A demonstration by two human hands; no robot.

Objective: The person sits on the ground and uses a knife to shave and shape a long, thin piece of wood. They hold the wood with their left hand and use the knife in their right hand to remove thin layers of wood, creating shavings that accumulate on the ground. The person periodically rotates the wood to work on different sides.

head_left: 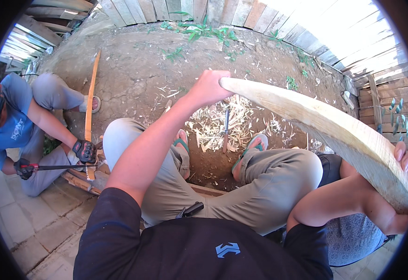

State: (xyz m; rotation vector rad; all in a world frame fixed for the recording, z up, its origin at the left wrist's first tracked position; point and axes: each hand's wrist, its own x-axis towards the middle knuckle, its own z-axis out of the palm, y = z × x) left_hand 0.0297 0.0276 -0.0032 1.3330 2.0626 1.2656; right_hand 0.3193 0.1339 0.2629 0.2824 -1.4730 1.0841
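Because the plank (pixel 313 112) is spanning a long stretch above the person's right knee (pixel 302 165), it is being supported from both ends.

- Left grip (pixel 214 87): closing on the plank's narrow tip, apparently so that end is being borne up clear of the legs.
- Right grip (pixel 399 223): sitting beneath the plank's wide end, probably taking the heavier part; mostly hidden, so whether it is closing I cannot tell.
- Fingers (pixel 403 156): lying against the plank's wide end; whose, I cannot tell.
- Shavings (pixel 245 125): lying on the ground below the plank's tip, between the person's sandals.
- Tool (pixel 226 133): resting among the shavings below the plank's tip, seemingly within easy reach.
- Strip (pixel 91 100): standing well left of the plank; a co-worker's glove (pixel 85 150) is holding it, perhaps steadying it against a red-handled bar (pixel 59 167).
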